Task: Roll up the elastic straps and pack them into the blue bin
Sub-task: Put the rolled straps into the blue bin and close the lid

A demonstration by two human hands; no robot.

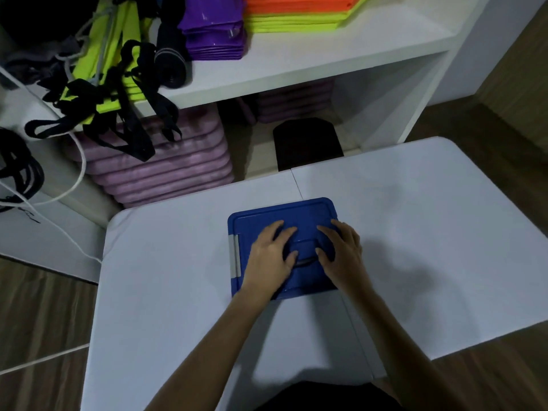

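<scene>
On the white table (pixel 415 232), both hands rest flat on the shut lid of the blue bin (pixel 281 213).

Left hand (pixel 268 256) and right hand (pixel 345 253) lie on the lid with fingers spread and relaxed, not gripping, one on each side of the lid's handle (pixel 305 253), which is partly hidden between them. The lid covers the bin, so what is inside cannot be seen. A grey clip (pixel 235 256) shows on the bin's left side; the right side is hidden by the right hand. Far left, black straps (pixel 130 120) hang in a tangle off the white shelf (pixel 296 63), mixed with yellow-green cloth (pixel 98 43). More dark loops (pixel 17 167) at the left edge are cut off.
</scene>
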